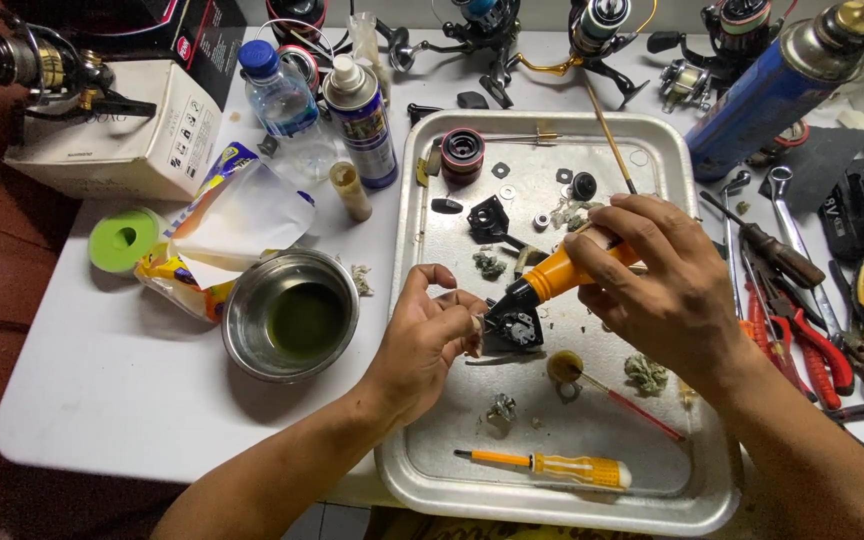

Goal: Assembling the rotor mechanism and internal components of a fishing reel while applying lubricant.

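Observation:
My left hand (424,335) pinches a small black reel part (514,327) and steadies it over the metal tray (417,470). My right hand (657,285) grips an orange-handled screwdriver (562,272) whose tip is set into that black part. Around them on the tray lie a black and red spool (462,155), small washers, black pieces and bits of dirty wadding. A second yellow and orange screwdriver (552,466) lies near the tray's front edge.
A steel bowl of dark liquid (290,315) stands left of the tray, next to a tissue pack (222,225), green tape roll (124,238), spray can (362,120) and water bottle (280,95). Pliers and wrenches (802,320) lie right. Fishing reels (602,40) line the back.

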